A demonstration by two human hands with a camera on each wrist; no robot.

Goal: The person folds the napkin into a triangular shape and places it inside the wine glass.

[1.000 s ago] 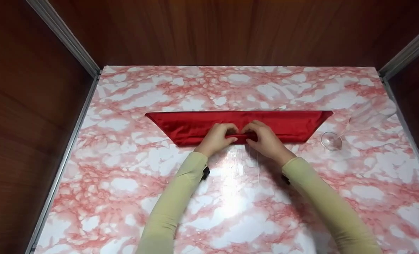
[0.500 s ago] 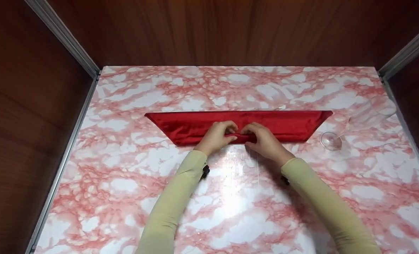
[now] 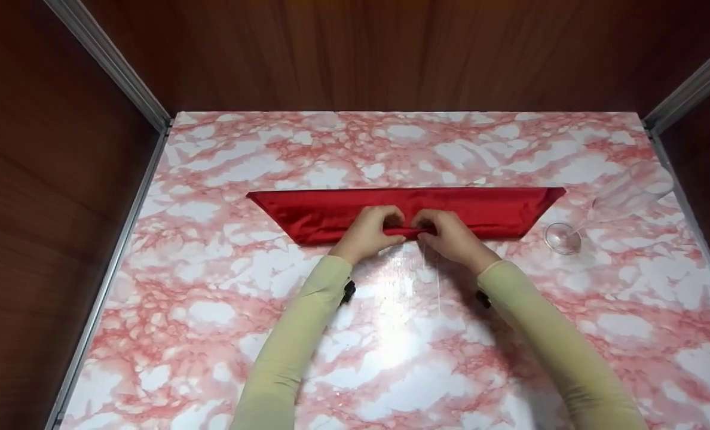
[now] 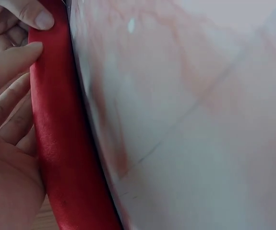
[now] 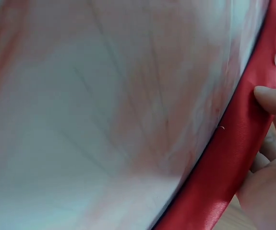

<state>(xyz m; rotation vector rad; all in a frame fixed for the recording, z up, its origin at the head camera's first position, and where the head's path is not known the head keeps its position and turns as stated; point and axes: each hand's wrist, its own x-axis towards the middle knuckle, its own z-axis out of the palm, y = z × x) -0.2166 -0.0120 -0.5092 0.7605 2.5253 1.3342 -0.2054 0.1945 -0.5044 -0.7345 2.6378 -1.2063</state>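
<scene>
A shiny red cloth (image 3: 307, 216) lies folded into a long trapezoid, its wide edge at the back and its narrow edge toward the person. At the middle of the near edge, my left hand (image 3: 364, 234) pinches a narrow fold between thumb and curled fingers. Close beside it, my right hand (image 3: 455, 240) pinches the same fold. In the left wrist view both thumbs press on the red strip (image 4: 63, 143), with the fingers behind it. From the right wrist, the strip (image 5: 238, 129) shows smooth, with a dark edge along the table.
To the right of the cloth, a clear stemmed glass (image 3: 633, 190) lies on its side, its round foot (image 3: 562, 238) toward the cloth. The marbled red and white table (image 3: 211, 334) is bordered by brown wood panels (image 3: 379, 54) at the back and sides.
Both hands stay at the middle of the near edge. My right thumb has come up onto the fold, and the right fingers have drawn slightly closer to the person. The glass has not moved.
</scene>
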